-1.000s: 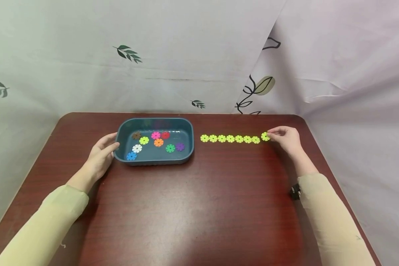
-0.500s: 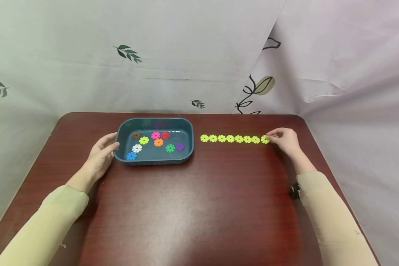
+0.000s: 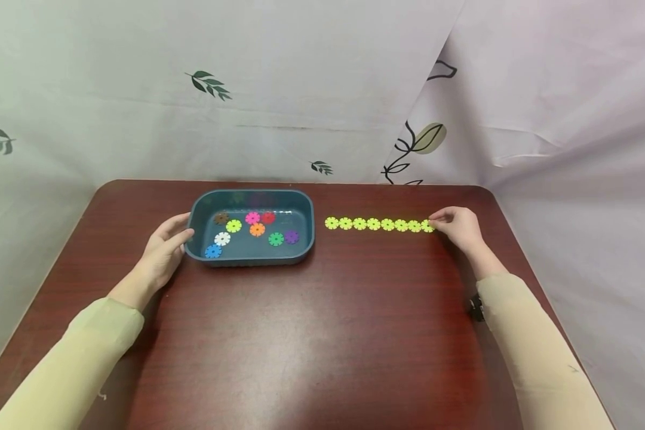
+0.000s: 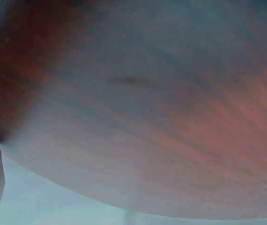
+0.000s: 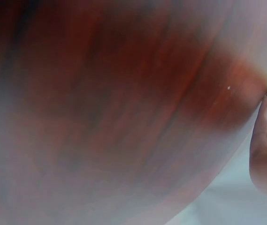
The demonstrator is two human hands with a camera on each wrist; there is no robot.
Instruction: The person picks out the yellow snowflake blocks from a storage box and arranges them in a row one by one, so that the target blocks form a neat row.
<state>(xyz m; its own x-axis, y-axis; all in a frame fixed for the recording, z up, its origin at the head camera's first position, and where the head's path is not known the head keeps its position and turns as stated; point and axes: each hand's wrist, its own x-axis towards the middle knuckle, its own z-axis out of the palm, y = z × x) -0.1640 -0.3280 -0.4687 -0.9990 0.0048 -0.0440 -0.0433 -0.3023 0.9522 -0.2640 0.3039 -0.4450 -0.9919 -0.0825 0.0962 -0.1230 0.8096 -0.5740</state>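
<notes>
My left hand point(image 3: 162, 254) grips the left end of a blue-grey plastic tub point(image 3: 247, 261), thumb over the rim and fingers along the outside wall. In the tub lie several notched snowflake building discs in different colours, among them a white disc point(image 3: 222, 239), an orange disc point(image 3: 257, 229) and a yellow disc point(image 3: 233, 226). To the tub's right runs a straight row of yellow snowflake discs point(image 3: 373, 224), laid edge to edge. At its right end my right hand point(image 3: 459, 229) pinches the last yellow disc point(image 3: 427, 226) between thumb and fingers, partly covering it.
Everything stands on a reddish-brown wooden table point(image 3: 301, 334) with rounded far corners. A pale fabric wall point(image 3: 274, 89) with leaf prints hangs right behind its back edge. Both wrist views show mostly blurred tabletop.
My right hand has moved slightly left and down, bringing its yellow disc from just off the row to the row's right end. The left hand and tub stay in place.
</notes>
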